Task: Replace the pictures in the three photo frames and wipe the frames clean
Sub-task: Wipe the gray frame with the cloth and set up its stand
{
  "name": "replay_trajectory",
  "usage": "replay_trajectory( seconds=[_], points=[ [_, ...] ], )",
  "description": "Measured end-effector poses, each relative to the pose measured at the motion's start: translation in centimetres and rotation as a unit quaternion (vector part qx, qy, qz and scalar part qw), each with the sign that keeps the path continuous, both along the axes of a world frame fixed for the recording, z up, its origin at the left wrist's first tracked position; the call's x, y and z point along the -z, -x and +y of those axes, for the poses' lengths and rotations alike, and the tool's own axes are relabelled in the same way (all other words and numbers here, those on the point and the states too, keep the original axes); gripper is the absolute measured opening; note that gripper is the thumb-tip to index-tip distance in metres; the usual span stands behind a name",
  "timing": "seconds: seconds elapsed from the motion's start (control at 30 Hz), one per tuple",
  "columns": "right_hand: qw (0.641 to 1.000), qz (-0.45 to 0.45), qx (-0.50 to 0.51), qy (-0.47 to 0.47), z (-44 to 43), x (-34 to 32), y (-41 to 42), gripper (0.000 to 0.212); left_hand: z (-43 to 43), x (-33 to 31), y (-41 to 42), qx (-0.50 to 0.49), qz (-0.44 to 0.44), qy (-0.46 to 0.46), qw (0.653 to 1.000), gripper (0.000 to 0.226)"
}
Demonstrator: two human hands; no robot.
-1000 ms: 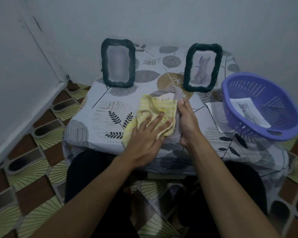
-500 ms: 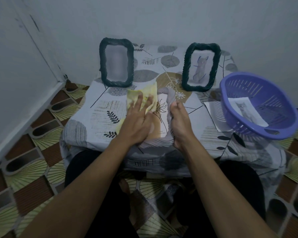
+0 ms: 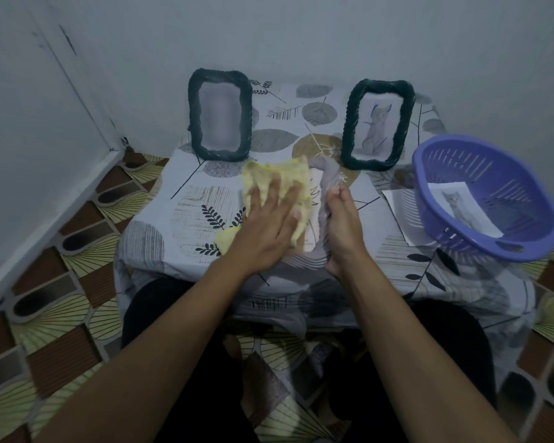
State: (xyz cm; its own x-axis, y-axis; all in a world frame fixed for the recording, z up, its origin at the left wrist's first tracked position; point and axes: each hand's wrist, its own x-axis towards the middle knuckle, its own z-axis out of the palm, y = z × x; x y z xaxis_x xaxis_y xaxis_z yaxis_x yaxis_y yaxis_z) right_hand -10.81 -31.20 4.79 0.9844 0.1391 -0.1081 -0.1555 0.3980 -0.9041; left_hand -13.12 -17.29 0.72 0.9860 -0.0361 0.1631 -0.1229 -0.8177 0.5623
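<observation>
A grey photo frame (image 3: pixel 314 225) lies flat on the table's near middle. My left hand (image 3: pixel 266 231) presses a yellow cloth (image 3: pixel 288 177) onto it, fingers spread over the cloth. My right hand (image 3: pixel 343 228) grips the frame's right edge. Most of that frame is hidden under the cloth and hands. Two dark woven frames stand at the back: the left frame (image 3: pixel 193 123) holds a blurred picture, the right frame (image 3: pixel 349 129) holds a cat picture.
A purple plastic basket (image 3: pixel 480 174) sits tilted at the table's right, with a cat picture (image 3: pixel 461 209) inside and a paper sheet (image 3: pixel 400 206) under it. A leaf-patterned tablecloth (image 3: pixel 189 212) covers the low table. Walls close in at the back and left.
My left hand has slid the yellow cloth away from me across the flat frame, towards its far end. My right hand has kept its hold on the frame's right edge.
</observation>
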Motion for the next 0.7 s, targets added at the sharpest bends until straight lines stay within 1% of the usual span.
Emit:
replay_trajectory(
  seconds=[0.07,0.13,0.2,0.27,0.33,0.4,0.47,0.57,0.63,0.7],
  points=[
    [1.0,0.005,-0.01,0.01,0.7,0.0,0.6,0.022,0.4,-0.3,-1.2,-0.064,-0.009,0.022,0.998,0.066],
    [1.0,-0.001,-0.004,0.014,1.1,0.0,0.7,0.023,0.3,-0.6,-1.8,-0.088,0.004,0.025,0.996,0.061],
    [1.0,-0.007,0.016,0.012,1.2,-0.1,0.5,0.017,-0.4,-1.0,-1.3,-0.063,0.0,-0.012,0.998,0.064],
    [0.999,-0.006,0.047,0.017,0.7,-0.2,-0.2,0.016,-1.9,-1.0,0.2,-0.016,0.011,-0.033,0.999,0.062],
    [0.997,-0.014,0.075,0.015,-0.1,-0.2,-0.9,0.017,-3.4,-1.0,2.3,0.033,0.018,-0.011,0.999,0.059],
    [0.996,-0.025,0.085,0.019,-0.7,0.1,-1.2,0.019,-3.9,-1.1,4.0,0.068,0.023,0.036,0.997,0.056],
    [0.996,-0.022,0.085,0.016,-0.8,0.5,-0.9,0.02,-3.2,-0.9,4.0,0.074,0.034,0.045,0.996,0.058],
    [0.998,-0.013,0.069,-0.009,-0.7,1.0,-0.3,0.021,-1.7,-0.7,2.3,0.016,0.022,-0.018,0.999,0.057],
    [0.999,-0.015,0.035,-0.019,-0.2,0.8,0.3,0.026,-0.8,-0.9,1.0,-0.043,0.019,-0.003,0.999,0.06],
    [1.0,-0.01,0.016,-0.019,0.2,0.7,0.7,0.025,-0.5,-1.6,-0.3,-0.1,0.036,0.027,0.994,0.065]
  ],
)
